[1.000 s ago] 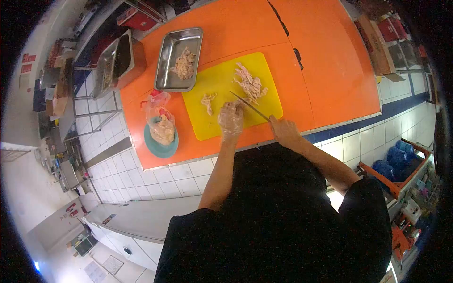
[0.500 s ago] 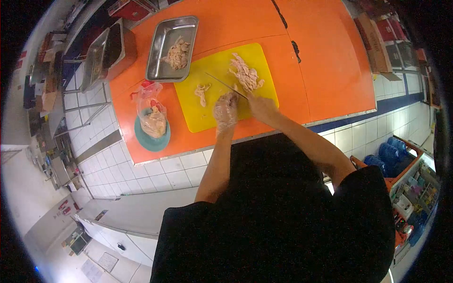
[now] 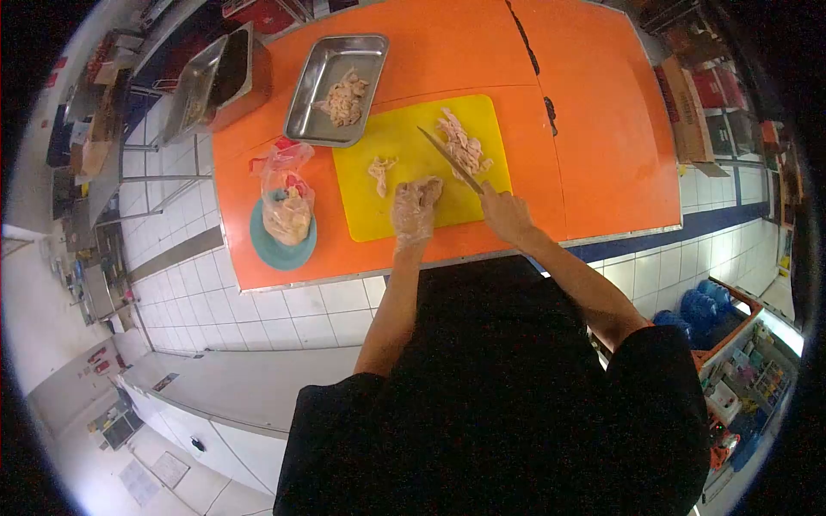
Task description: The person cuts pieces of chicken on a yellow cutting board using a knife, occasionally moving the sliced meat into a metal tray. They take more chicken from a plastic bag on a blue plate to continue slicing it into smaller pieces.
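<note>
Left hand (image 3: 415,209): we saw it in a clear plastic glove, lying on the near part of the yellow cutting board (image 3: 404,142) with its fingers curled. We could not tell whether it gripped any meat.
Right hand (image 3: 503,213): it was bare and clamped round the handle of the knife (image 3: 449,159), at the board's near right edge.
Knife: its blade ran far and left over the board, just beside the pile of cut chicken (image 3: 463,146).
Small chicken piece (image 3: 380,170): we found it alone on the board, left of the blade and just beyond the gloved fingers.
Steel tray (image 3: 303,129): it stood beyond the board's far left corner and held more chicken.
Plastic bag of meat (image 3: 288,206): it sat on a teal plate (image 3: 275,251), left of the board.
Orange table (image 3: 594,129): it carried everything we noted.
</note>
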